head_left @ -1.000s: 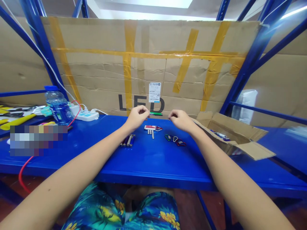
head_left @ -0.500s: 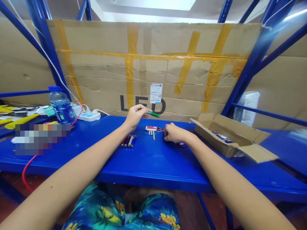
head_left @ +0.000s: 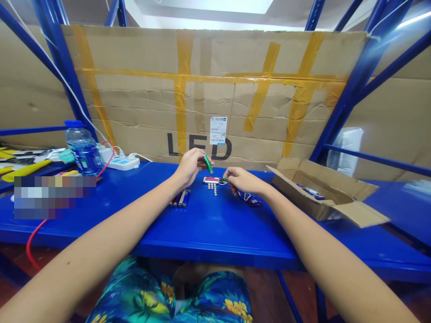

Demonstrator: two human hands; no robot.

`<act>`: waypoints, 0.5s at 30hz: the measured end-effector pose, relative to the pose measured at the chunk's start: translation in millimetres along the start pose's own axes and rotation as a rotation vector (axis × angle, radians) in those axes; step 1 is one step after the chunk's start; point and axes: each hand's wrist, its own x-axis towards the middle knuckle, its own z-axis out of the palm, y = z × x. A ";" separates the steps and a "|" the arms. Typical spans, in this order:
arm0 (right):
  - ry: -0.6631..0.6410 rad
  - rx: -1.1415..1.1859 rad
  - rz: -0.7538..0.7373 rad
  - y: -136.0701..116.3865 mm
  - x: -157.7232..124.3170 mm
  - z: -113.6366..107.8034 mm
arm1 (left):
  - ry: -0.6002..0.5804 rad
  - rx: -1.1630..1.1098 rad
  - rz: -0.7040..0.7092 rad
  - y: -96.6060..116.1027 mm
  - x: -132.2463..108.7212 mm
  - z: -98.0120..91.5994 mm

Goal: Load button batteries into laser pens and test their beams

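A green metal tube (head_left: 208, 164) is pinched between the fingertips of my left hand (head_left: 192, 167), held tilted above the blue tabletop. My right hand (head_left: 239, 179) has its thumb and forefinger together on a small green piece (head_left: 224, 179), at the right end of some red and silver tubes (head_left: 212, 180). Small silver button cells (head_left: 215, 188) lie in rows just below those tubes. Several dark red, silver and blue tubes (head_left: 182, 198) are lined up under my left wrist. Carabiner clips (head_left: 251, 198) lie beside my right hand.
An open cardboard box (head_left: 323, 193) holding metallic items stands at the right. At the left are a blue-capped bottle (head_left: 82, 148), a white power strip (head_left: 124, 162) and a red cable (head_left: 32, 246). A large cardboard sheet (head_left: 141, 107) rises behind the table.
My left hand has turned the green tube from nearly level to steeply tilted. My right hand has shifted slightly left and up, uncovering more of the clips, and a green piece now shows at its fingertips.
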 end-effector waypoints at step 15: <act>-0.072 0.714 0.006 -17.0 -5.0 2.1 | -0.190 0.475 0.029 -18.3 -13.2 13.8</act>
